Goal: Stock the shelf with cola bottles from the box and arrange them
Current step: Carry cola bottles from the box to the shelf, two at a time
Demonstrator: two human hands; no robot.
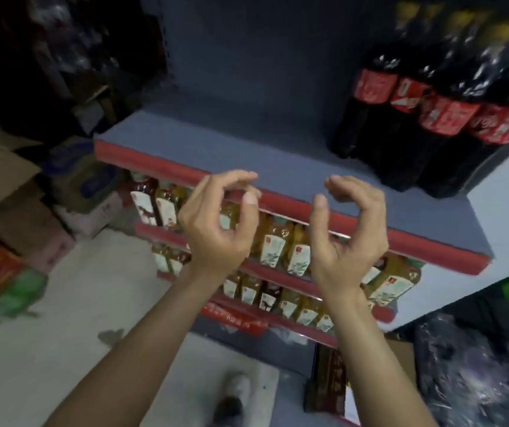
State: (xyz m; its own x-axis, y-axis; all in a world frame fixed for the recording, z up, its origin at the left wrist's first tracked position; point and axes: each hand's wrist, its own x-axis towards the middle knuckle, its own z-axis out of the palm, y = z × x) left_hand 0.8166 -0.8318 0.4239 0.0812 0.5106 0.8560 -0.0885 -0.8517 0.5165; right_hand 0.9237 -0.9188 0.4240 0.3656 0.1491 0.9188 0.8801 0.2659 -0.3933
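Only the head cam to go on here, and it's pretty motion-blurred. Both hands are up in front of the shelf with nothing in them: the left hand (216, 223) and right hand (351, 229) each have fingers loosely curled toward the thumb, like they're shaped for a bottle that isn't there. The cola bottles (425, 118) stand packed together at the right end of the grey shelf (222, 140), a couple of rows deep as far as I can tell, and everything left of them is bare board. So plenty of room to set more down. My worry is the red front lip (278, 201): it looks low, so a tall bottle parked near it could tip off onto the tea bottles (281, 248) on the tiers below. Nudging the existing cluster could also domino it, since they're touching each other. The box isn't clearly identifiable; there's a wrapped dark bundle (468, 371) bottom right and cardboard cartons (7, 186) on the left, so grabbing the next bottle probably means turning away from the shelf.
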